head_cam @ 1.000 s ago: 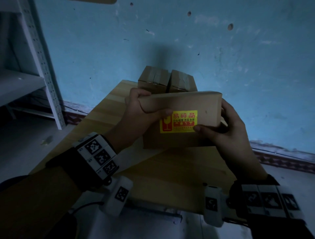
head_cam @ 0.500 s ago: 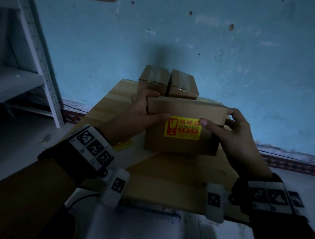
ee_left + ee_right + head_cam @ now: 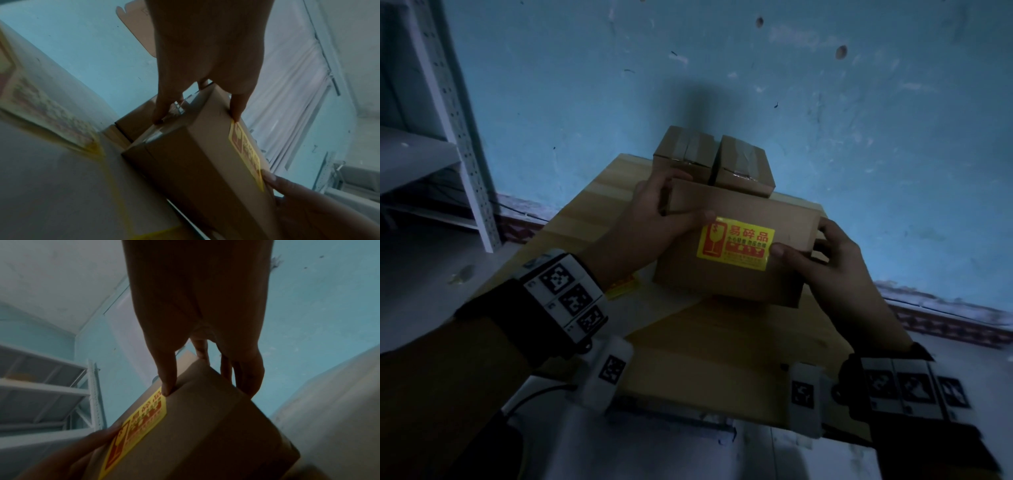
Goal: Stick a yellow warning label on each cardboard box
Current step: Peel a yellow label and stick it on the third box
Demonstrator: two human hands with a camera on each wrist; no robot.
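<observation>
I hold a brown cardboard box (image 3: 722, 284) between both hands, low over the wooden table (image 3: 722, 353). Whether it touches the table is unclear. A yellow warning label (image 3: 734, 244) with red print is stuck on the face turned to me. My left hand (image 3: 654, 216) grips the box's left end, thumb on the front face by the label's upper left corner. My right hand (image 3: 822, 257) grips the right end, thumb on the label's right edge. In the wrist views the box (image 3: 185, 170) (image 3: 216, 426) and its label (image 3: 246, 155) (image 3: 139, 418) appear edge-on.
Two smaller taped cardboard boxes (image 3: 685, 150) (image 3: 744, 164) stand side by side at the table's far edge, against the blue wall. A yellow label sheet (image 3: 621, 289) lies on a white sheet under my left wrist. A white metal shelf (image 3: 465, 137) stands at the left.
Both hands have lowered the box toward the table and tipped its labelled face up. My right thumb slid onto the label's right edge.
</observation>
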